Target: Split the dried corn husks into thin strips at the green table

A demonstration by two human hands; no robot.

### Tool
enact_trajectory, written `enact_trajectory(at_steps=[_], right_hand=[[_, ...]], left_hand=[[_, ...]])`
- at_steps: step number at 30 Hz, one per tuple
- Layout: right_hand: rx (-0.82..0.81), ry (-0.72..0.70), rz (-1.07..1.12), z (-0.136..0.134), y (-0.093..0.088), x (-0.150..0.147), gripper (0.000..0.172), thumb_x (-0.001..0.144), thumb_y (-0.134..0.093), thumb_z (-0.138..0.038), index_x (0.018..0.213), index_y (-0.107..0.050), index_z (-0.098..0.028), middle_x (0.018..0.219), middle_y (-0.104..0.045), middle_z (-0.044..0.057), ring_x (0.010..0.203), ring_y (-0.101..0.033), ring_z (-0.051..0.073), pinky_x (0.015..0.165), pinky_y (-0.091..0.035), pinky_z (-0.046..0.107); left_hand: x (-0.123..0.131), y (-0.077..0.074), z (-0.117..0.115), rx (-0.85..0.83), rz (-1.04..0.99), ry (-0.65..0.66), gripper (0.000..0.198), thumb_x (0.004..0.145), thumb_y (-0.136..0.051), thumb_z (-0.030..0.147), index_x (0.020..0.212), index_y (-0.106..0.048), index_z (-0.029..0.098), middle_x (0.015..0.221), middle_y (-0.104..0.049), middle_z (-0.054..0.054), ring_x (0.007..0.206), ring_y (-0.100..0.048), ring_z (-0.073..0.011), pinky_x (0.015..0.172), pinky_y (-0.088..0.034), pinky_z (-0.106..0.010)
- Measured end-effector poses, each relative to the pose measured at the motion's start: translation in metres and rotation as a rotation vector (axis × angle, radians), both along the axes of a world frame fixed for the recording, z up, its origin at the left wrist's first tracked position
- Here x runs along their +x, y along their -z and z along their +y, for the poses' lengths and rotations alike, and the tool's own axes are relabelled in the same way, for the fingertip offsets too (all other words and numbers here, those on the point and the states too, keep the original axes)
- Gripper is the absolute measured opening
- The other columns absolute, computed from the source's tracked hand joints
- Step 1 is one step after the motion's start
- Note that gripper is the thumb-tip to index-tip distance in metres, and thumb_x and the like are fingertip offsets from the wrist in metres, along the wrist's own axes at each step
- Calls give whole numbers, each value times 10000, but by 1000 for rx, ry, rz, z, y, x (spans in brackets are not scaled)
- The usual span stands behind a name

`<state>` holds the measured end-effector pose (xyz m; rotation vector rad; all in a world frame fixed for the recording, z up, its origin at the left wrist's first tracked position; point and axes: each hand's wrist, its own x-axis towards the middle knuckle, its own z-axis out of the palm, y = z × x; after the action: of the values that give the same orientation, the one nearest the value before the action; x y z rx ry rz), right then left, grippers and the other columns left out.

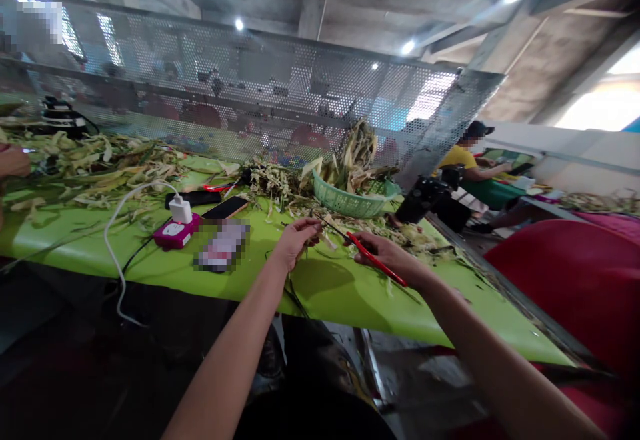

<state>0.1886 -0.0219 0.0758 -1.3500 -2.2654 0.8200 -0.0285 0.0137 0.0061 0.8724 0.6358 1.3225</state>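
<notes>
My right hand [379, 253] is closed round a pair of red-handled scissors [373, 259]. Their dark, narrow blades point left, toward the fingertips of my left hand [300, 239]. That hand is pinched shut on a thin strip of dried plant leaf, mostly hidden by the fingers. Thin dark strands [296, 299] hang below it over the table's front edge. Just beyond both hands stands a green plastic basket [345, 199], filled with long dried leaves [361, 150]. Pale trimmed scraps [407, 233] lie around its base.
On the green-covered table [330, 293] lie a magenta power block [175, 232] with a white charger [181, 209], a dark phone [226, 208] and leaf heaps [95, 167]. Behind rises a perforated metal screen [260, 87]. Another person's hand [15, 160] shows at left; a person in yellow [459, 157] sits right.
</notes>
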Motion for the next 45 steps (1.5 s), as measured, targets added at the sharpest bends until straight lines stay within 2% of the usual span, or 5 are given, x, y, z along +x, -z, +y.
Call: enact_trajectory(at_steps=[12, 23, 34, 40, 45], right_hand=[[47, 36, -28, 3, 8, 0, 443, 754, -624, -533, 1004, -665, -169, 779, -644, 14, 723, -580, 209, 657, -428, 296], [-9, 184, 336, 13, 9, -1, 471, 741, -675, -479, 1096, -596, -180, 709, -637, 8, 513, -490, 116, 476, -354, 238], [-20, 288, 625, 26, 24, -33, 557, 524, -837, -377, 984, -595, -176, 736, -648, 5, 742, -616, 185, 740, -486, 333], [26, 357, 679, 22, 25, -35, 544, 535, -820, -404, 986, -616, -180, 676, -612, -16, 614, -556, 148, 565, -442, 269], [-18, 389, 702, 18, 25, -42, 568, 527, -811, -405, 1005, -609, -172, 619, -581, -27, 441, -415, 85, 416, -334, 232]], left_hand=[[0, 1, 1, -13, -2, 17, 371, 522, -842, 349, 797, -681, 158, 764, -653, -20, 656, -544, -91, 624, -406, -234], [0, -1, -3, 16, 221, 51, 258, 670, -623, 139, 921, -575, 177, 875, -631, -29, 672, -599, -107, 681, -442, -252], [6, 3, 0, 78, 129, 103, 350, 560, -778, 120, 854, -588, 125, 769, -663, -33, 707, -615, -124, 780, -482, -300], [7, 10, 4, 128, 195, 151, 298, 644, -767, 266, 879, -658, 119, 872, -689, -86, 781, -636, -155, 779, -473, -311], [6, 11, 6, 216, 353, 86, 184, 699, -689, 227, 865, -693, 148, 738, -655, -25, 676, -570, -111, 704, -423, -253]])
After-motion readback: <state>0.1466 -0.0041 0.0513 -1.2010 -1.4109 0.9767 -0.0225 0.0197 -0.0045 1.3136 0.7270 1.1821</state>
